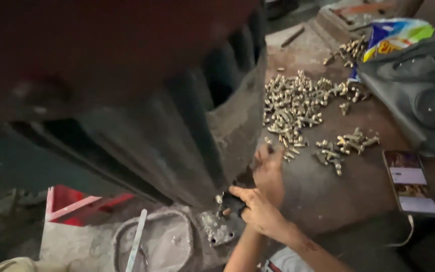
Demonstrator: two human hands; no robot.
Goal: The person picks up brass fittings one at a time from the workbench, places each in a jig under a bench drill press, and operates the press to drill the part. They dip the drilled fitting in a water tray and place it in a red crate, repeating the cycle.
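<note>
My right hand (256, 207) reaches left to the foot of a big dark press machine (177, 131). Its fingertips pinch a small brass part (220, 199) at the metal die block (218, 229). My left hand (269, 174) lies just above it against the machine's side, fingers curled. Whether it holds anything is hidden. A heap of small brass fittings (293, 108) lies on the brown worktable (328, 196) just beyond that hand, and a smaller cluster of brass fittings (343, 146) lies to the right.
A smartphone (411, 182) with a lit screen and a cable lies at the table's right. A dark bag (419, 90) and a colourful plastic packet (393, 35) sit at the back right. A red bin (71, 206) and a grey tray (157, 242) are at lower left.
</note>
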